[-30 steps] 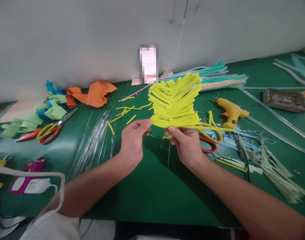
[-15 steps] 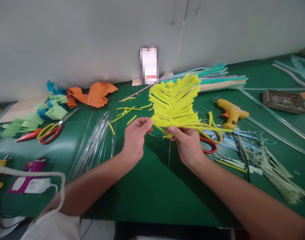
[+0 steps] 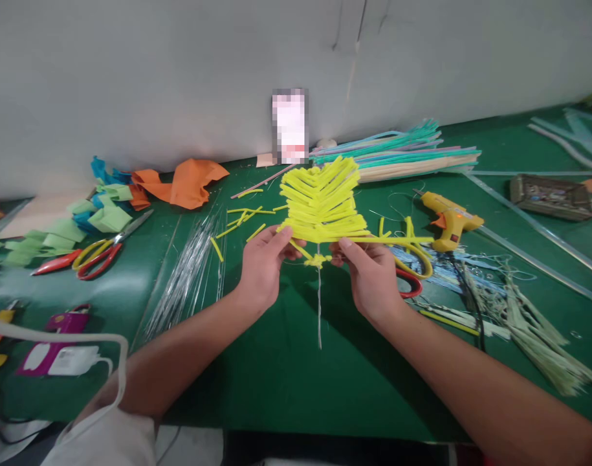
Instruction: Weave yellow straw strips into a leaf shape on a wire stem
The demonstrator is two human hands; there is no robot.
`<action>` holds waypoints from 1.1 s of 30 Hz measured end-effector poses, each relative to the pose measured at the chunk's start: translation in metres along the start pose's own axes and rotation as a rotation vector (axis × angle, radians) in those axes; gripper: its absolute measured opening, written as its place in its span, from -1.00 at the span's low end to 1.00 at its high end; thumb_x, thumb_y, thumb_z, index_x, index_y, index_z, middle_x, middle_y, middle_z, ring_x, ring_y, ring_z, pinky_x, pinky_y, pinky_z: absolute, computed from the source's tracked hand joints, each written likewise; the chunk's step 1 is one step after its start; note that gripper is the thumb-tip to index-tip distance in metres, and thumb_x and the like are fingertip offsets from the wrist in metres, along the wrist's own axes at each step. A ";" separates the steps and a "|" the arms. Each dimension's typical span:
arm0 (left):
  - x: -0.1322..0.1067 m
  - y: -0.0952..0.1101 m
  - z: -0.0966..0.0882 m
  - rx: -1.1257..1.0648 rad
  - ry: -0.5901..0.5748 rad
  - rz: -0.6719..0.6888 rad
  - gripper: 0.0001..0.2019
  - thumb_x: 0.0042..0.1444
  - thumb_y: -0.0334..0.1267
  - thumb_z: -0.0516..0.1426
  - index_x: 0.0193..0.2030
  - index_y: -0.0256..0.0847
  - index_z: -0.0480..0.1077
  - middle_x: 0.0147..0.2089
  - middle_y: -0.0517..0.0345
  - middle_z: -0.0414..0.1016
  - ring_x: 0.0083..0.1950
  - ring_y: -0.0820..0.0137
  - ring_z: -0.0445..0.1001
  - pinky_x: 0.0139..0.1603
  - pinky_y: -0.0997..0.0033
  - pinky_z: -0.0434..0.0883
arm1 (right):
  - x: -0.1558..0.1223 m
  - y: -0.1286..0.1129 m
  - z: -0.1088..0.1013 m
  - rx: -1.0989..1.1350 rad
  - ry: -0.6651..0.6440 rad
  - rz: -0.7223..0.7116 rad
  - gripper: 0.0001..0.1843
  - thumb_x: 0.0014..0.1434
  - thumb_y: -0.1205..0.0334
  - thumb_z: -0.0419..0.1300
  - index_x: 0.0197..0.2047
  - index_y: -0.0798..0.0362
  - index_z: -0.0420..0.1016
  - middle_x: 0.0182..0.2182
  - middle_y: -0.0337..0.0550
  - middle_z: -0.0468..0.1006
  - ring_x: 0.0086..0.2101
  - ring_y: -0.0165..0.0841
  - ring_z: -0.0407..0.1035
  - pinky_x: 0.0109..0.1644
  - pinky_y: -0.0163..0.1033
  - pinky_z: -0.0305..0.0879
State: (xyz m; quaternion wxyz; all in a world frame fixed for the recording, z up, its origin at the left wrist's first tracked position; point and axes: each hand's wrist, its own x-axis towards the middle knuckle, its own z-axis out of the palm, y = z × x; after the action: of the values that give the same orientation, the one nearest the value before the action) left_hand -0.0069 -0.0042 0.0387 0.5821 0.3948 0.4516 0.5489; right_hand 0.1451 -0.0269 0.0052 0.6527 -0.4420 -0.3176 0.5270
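One bright-yellow leaf shape made of fuzzy strips (image 3: 322, 200) is raised above the dark-green desk (image 3: 276, 382), a small yellow knot (image 3: 319, 260) and one thin whitish stem (image 3: 319, 317) hanging beneath it at six o'clock. Two bare hands hold it: at seven o'clock the left hand (image 3: 261, 268) pinches its lower-left edge; at five o'clock the right hand (image 3: 373, 275) pinches a long yellow strip (image 3: 407, 240) jutting right. Some fingertips are hidden behind the work.

Two pairs of scissors lie around it: one with red-and-yellow handles (image 3: 428, 264) at four o'clock, its blades not visible, and a similar pair (image 3: 117, 240) at nine. Nearer at nine are short yellow offcuts (image 3: 217, 249), overlapping, so hard to count; silvery wires (image 3: 179, 285), too many to count, lie at eight. One yellow glue gun (image 3: 449, 217) sits at three. At eleven stands one phone (image 3: 290, 126), blurred into blocks; at two, a multicoloured bundle of fuzzy stems (image 3: 402, 156) is partly covered by the leaf.
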 end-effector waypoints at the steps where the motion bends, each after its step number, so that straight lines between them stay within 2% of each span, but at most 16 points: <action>1: 0.002 0.000 0.000 -0.015 0.006 -0.019 -0.82 0.06 -0.14 0.26 -0.38 -0.22 0.48 -0.45 0.18 0.55 -0.47 0.52 0.43 -0.39 0.49 0.36 | 0.001 -0.001 -0.001 0.007 0.019 -0.030 -0.81 0.04 0.09 0.37 -0.44 0.02 0.56 -0.51 -0.25 0.56 -0.49 -0.44 0.35 -0.36 -0.26 0.29; 5: 0.005 -0.003 -0.002 -0.018 0.002 -0.038 -0.82 0.06 -0.15 0.25 -0.41 -0.22 0.46 -0.43 0.17 0.54 -0.46 0.52 0.42 -0.40 0.49 0.32 | 0.003 -0.004 -0.001 0.029 0.063 -0.093 -0.75 0.11 0.08 0.31 -0.51 0.01 0.47 -0.51 -0.25 0.55 -0.52 -0.46 0.34 -0.38 -0.26 0.28; 10: 0.007 -0.008 -0.005 -0.026 -0.024 -0.008 -0.83 0.05 -0.14 0.25 -0.37 -0.20 0.47 -0.44 0.18 0.53 -0.46 0.52 0.42 -0.41 0.50 0.31 | 0.003 -0.007 0.000 0.005 0.090 -0.089 -0.69 0.16 0.01 0.25 -0.50 0.02 0.46 -0.53 -0.24 0.53 -0.55 -0.47 0.32 -0.41 -0.27 0.26; 13: 0.008 -0.008 -0.007 -0.046 -0.036 -0.024 -0.83 0.05 -0.15 0.26 -0.38 -0.20 0.46 -0.45 0.19 0.51 -0.47 0.53 0.41 -0.42 0.51 0.31 | 0.004 -0.008 0.000 0.015 0.124 -0.090 -0.70 0.13 0.02 0.28 -0.50 0.02 0.44 -0.54 -0.26 0.52 -0.57 -0.49 0.31 -0.43 -0.29 0.25; 18: 0.008 -0.009 -0.006 -0.041 -0.026 -0.027 -0.82 0.05 -0.14 0.26 -0.39 -0.22 0.45 -0.47 0.19 0.50 -0.49 0.53 0.39 -0.44 0.51 0.30 | 0.008 -0.011 -0.002 0.027 0.181 -0.092 -0.80 0.05 0.10 0.36 -0.39 0.02 0.48 -0.53 -0.31 0.51 -0.57 -0.50 0.33 -0.44 -0.30 0.28; 21: 0.008 -0.011 -0.005 -0.034 -0.026 -0.023 -0.80 0.03 -0.13 0.26 -0.40 -0.22 0.44 -0.47 0.19 0.50 -0.49 0.53 0.39 -0.44 0.50 0.29 | 0.011 -0.011 -0.003 0.007 0.203 -0.092 -0.74 0.03 0.10 0.38 -0.48 0.03 0.41 -0.55 -0.31 0.49 -0.57 -0.51 0.32 -0.44 -0.31 0.27; 25: 0.006 -0.012 -0.005 -0.011 -0.052 -0.038 -0.81 0.03 -0.13 0.26 -0.40 -0.22 0.44 -0.46 0.18 0.52 -0.49 0.53 0.39 -0.43 0.50 0.30 | 0.012 -0.013 -0.005 0.026 0.207 -0.095 -0.69 0.02 0.11 0.39 -0.52 0.03 0.36 -0.58 -0.32 0.46 -0.58 -0.52 0.29 -0.47 -0.32 0.23; 33: 0.006 -0.014 -0.007 -0.036 -0.050 -0.016 -0.83 0.06 -0.15 0.26 -0.37 -0.21 0.46 -0.46 0.18 0.52 -0.49 0.53 0.39 -0.44 0.51 0.31 | 0.012 -0.017 -0.005 0.116 0.132 -0.042 -0.76 0.10 0.10 0.31 -0.48 0.03 0.44 -0.54 -0.28 0.49 -0.58 -0.53 0.25 -0.49 -0.35 0.19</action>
State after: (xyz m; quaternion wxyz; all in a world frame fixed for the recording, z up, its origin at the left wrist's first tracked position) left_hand -0.0094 0.0007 0.0233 0.6045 0.3944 0.4303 0.5422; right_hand 0.1592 -0.0171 0.0185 0.7075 -0.4306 -0.2518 0.5005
